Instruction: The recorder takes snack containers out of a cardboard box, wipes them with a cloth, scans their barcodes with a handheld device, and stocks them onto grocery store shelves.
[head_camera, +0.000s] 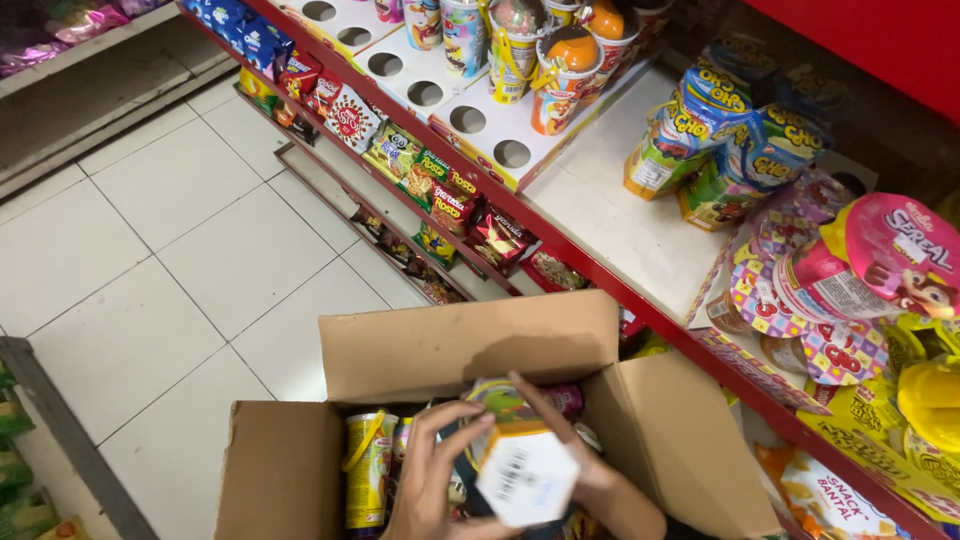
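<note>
An open brown cardboard box (460, 345) sits low in the middle of the view, with several snack cups inside. Both hands are in the box around one snack cup (525, 470) that lies tipped, its white hexagonal base facing me. My left hand (430, 480) grips its left side with fingers curled over it. My right hand (580, 455) holds its right side, fingers reaching over the green top. A yellow cup (368, 470) stands upright just left of my left hand.
A red-edged store shelf (620, 285) runs diagonally on the right with snack cups in a white holed tray (470, 120), chocolate packs (740, 130) and pink cereal cups (890, 250). Lower shelves hold snack bags (430, 180). White tiled floor (190, 250) lies to the left.
</note>
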